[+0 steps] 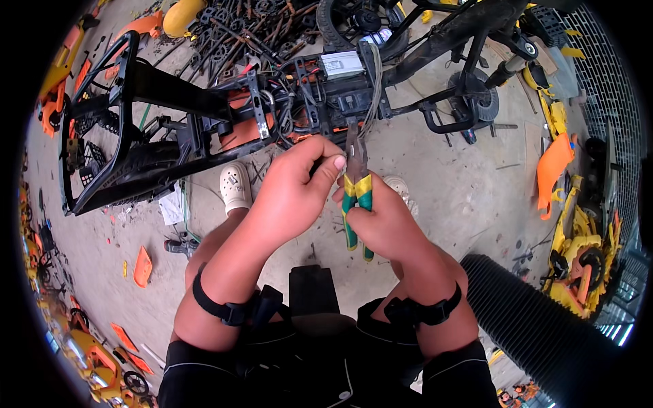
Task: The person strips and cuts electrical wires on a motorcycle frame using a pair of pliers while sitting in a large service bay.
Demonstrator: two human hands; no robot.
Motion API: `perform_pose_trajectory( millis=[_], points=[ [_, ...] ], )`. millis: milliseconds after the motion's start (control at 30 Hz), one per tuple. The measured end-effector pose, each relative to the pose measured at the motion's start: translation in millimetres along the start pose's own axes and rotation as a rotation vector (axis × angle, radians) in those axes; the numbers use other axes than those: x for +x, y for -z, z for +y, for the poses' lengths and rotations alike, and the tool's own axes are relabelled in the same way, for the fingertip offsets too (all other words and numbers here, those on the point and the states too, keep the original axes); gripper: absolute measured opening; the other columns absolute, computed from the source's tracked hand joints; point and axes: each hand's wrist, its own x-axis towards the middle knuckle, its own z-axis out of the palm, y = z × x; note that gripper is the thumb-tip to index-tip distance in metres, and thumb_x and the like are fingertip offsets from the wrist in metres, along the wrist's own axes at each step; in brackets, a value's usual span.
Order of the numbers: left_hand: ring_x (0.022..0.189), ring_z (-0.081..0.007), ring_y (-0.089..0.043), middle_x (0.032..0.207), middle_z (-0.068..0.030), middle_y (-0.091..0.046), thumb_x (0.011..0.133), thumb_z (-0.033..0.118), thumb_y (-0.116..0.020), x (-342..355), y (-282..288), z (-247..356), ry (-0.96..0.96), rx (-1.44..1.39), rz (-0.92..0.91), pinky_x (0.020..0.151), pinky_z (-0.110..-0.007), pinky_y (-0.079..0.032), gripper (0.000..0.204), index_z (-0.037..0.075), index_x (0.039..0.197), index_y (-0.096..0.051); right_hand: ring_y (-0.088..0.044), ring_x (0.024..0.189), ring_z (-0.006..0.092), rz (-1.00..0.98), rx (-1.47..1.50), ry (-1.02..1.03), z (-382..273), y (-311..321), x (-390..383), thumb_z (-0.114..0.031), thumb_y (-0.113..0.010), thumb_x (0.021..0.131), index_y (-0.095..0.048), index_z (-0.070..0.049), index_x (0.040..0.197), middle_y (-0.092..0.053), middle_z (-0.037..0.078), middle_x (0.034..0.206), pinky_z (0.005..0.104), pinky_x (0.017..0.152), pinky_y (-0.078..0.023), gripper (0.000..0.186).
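Observation:
My right hand is wrapped round the green-and-yellow handles of a pair of pliers, whose jaws point away from me. Close beside the jaws, my left hand is closed, thumb against curled index finger; whatever it pinches is hidden or too small to make out. A bundle of grey cables hangs down to the jaw tips from a black metal vehicle frame lying across the floor before me. Whether the jaws grip a cable cannot be seen. On the frame sit a silver box and tangled dark wires.
Rusty metal parts are heaped behind the frame. A black ribbed cylinder stands at my right. Yellow and orange panels line the right side, and more parts lie far left. An orange piece rests on the concrete floor.

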Motion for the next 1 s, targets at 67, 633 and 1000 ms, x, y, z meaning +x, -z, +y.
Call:
perform_pose_trajectory(
  millis=[67, 633, 1000],
  points=[
    [0.069, -0.0118, -0.056, 0.076, -0.0053, -0.061, 0.100, 0.008, -0.057, -0.6, 0.2, -2.0, -0.031, -0.003, 0.007, 0.064, -0.029, -0.047, 0.010, 0.000, 0.094, -0.058, -0.061, 0.096, 0.0160, 0.002, 0.044, 0.020, 5.0, -1.7, 1.1, 0.001, -0.051, 0.083, -0.056, 0.000, 0.115, -0.065, 0.007, 0.103, 0.0324, 0.085, -0.049, 0.033],
    [0.063, -0.0062, -0.056, 0.075, -0.0044, -0.063, 0.099, 0.007, -0.058, -7.9, -7.9, 4.3, 0.046, -0.257, -0.015, 0.056, -0.025, -0.048, 0.008, 0.000, 0.095, -0.057, -0.062, 0.091, 0.0165, -0.282, 0.360, -0.090, -4.4, 13.7, 0.1, 0.004, -0.051, 0.078, -0.058, 0.001, 0.112, -0.066, 0.008, 0.100, 0.0314, 0.078, -0.052, 0.035],
    [0.072, -0.0159, -0.064, 0.080, -0.0096, -0.065, 0.095, 0.007, -0.063, -7.0, -1.4, -1.6, 0.036, -0.044, 0.051, 0.065, -0.031, -0.050, 0.009, -0.002, 0.094, -0.063, -0.063, 0.102, 0.0213, -0.181, 0.551, -0.105, 8.9, -1.5, 4.2, 0.005, -0.054, 0.084, -0.055, 0.003, 0.117, -0.063, 0.010, 0.108, 0.0374, 0.088, -0.056, 0.033]
  ],
)
